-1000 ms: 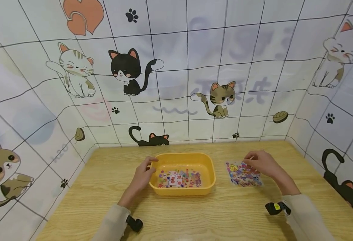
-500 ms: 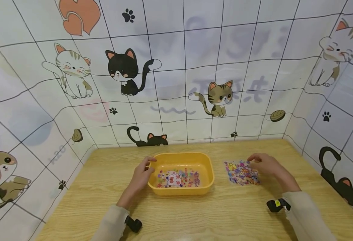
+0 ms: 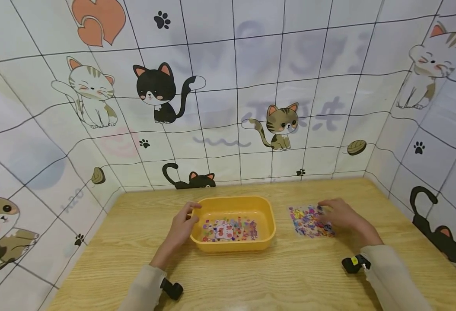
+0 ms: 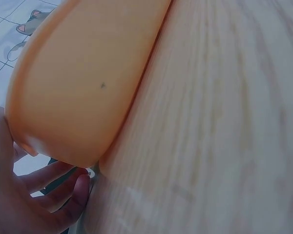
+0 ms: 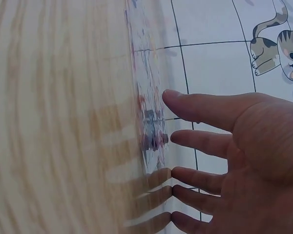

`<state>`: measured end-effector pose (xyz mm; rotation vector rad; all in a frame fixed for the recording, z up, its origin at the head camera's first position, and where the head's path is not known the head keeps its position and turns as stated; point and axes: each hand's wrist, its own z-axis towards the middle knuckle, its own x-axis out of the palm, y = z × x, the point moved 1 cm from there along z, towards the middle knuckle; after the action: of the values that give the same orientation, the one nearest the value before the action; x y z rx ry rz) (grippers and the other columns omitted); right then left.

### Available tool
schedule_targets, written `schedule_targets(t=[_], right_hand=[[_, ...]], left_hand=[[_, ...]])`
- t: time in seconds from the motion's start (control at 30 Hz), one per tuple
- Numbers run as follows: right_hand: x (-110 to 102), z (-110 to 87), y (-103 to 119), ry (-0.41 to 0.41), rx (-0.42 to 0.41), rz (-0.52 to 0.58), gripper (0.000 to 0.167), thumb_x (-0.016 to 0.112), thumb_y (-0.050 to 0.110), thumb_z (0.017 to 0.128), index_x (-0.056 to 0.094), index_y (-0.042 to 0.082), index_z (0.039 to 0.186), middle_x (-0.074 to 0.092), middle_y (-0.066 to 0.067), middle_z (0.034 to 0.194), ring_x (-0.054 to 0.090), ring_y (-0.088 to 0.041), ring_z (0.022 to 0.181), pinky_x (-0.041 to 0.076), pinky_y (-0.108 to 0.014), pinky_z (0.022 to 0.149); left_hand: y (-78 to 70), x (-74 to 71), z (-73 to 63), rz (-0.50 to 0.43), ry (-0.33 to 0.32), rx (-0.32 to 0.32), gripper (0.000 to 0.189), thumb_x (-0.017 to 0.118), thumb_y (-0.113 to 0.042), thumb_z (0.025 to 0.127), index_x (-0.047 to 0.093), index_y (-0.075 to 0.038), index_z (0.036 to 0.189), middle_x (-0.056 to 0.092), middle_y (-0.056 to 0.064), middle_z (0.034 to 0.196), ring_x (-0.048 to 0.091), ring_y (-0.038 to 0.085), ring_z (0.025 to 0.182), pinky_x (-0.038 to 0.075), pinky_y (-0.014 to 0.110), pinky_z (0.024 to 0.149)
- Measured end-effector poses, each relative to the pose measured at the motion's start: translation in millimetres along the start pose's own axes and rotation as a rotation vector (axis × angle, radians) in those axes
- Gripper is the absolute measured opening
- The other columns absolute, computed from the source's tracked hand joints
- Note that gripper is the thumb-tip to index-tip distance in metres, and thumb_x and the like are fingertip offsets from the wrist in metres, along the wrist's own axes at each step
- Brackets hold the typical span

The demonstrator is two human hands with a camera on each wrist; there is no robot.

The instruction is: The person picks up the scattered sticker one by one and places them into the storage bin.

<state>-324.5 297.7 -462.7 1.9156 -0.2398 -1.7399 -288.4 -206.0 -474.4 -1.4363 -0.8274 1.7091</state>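
Note:
A yellow plastic tray (image 3: pixel 233 246) stands on the wooden table, holding a clear sheet with a white cartoon figure (image 3: pixel 224 230) and small colourful prints. My left hand (image 3: pixel 182 222) holds the tray's left end, with a fingertip over the rim and other fingers against the outer end in the left wrist view. To the tray's right lies another clear sheet, crowded with colourful little pictures (image 3: pixel 307 222). My right hand (image 3: pixel 339 214) hovers at that sheet's right side, covering part of it. In the right wrist view its fingers are extended and spread, with fingertips close over the sheet.
A light wooden table (image 3: pixel 251 276) carries everything. Behind it and on both sides rises a white gridded covering with cartoon cats (image 3: pixel 159 93). Black wrist cameras (image 3: pixel 172 288) sit by both sleeves.
My right hand has drawn back to the right off the sheet, then come slightly left over its edge again. The left hand stays at the tray. The head view has turned slightly right.

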Motion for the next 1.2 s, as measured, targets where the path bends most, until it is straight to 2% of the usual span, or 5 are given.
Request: schedule_targets(t=[0.17,0.6,0.87,1.03,1.2], right_hand=[[0,-0.6,3,-0.001,0.011,-0.06,0.06,0.074,0.025,0.09,0.057,-0.01,0.136,0.042,-0.047,0.14,0.042,-0.063,0.127,0.039,-0.074,0.101],[0,-6.4,9,-0.008,0.032,-0.051,0.061,0.073,0.025,0.089,0.057,-0.011,0.136,0.042,-0.046,0.14,0.045,-0.062,0.125,0.042,-0.072,0.1],[-2,-4.0,10,0.011,0.034,-0.107,0.061,0.071,0.025,0.092,0.055,-0.012,0.138,0.042,-0.047,0.14,0.044,-0.063,0.126,0.042,-0.072,0.101],[-1,-5.4,12,0.008,0.029,-0.1,0.059,0.072,0.025,0.091,0.058,-0.011,0.136,0.043,-0.046,0.14,0.045,-0.062,0.127,0.042,-0.072,0.1],[0,-6.7,14,0.002,0.031,-0.07,0.055,0.074,0.027,0.092,0.061,-0.009,0.132,0.045,-0.044,0.139,0.047,-0.061,0.125,0.042,-0.072,0.1]], left_hand=[[0.0,0.0,-1.3,-0.003,0.002,0.003,0.033,0.055,-0.006,0.097,0.063,-0.015,0.128,0.061,0.016,0.142,0.062,0.034,0.117,0.053,0.047,0.096],[-1.0,-0.5,3.4,0.001,0.012,-0.002,0.033,0.055,-0.01,0.098,0.062,-0.019,0.128,0.062,0.014,0.14,0.06,0.032,0.118,0.051,0.046,0.099],[-2.5,-1.0,2.7,0.001,0.011,0.0,0.032,0.055,-0.009,0.098,0.062,-0.018,0.128,0.061,0.016,0.141,0.062,0.034,0.117,0.053,0.047,0.097],[-1.4,-0.2,2.1,0.002,0.017,-0.005,0.033,0.055,-0.01,0.098,0.062,-0.018,0.129,0.06,0.015,0.143,0.062,0.033,0.118,0.054,0.047,0.097],[-1.5,-1.1,0.7,-0.001,0.021,-0.012,0.032,0.055,-0.01,0.099,0.061,-0.018,0.13,0.059,0.011,0.145,0.059,0.035,0.124,0.051,0.051,0.103]])
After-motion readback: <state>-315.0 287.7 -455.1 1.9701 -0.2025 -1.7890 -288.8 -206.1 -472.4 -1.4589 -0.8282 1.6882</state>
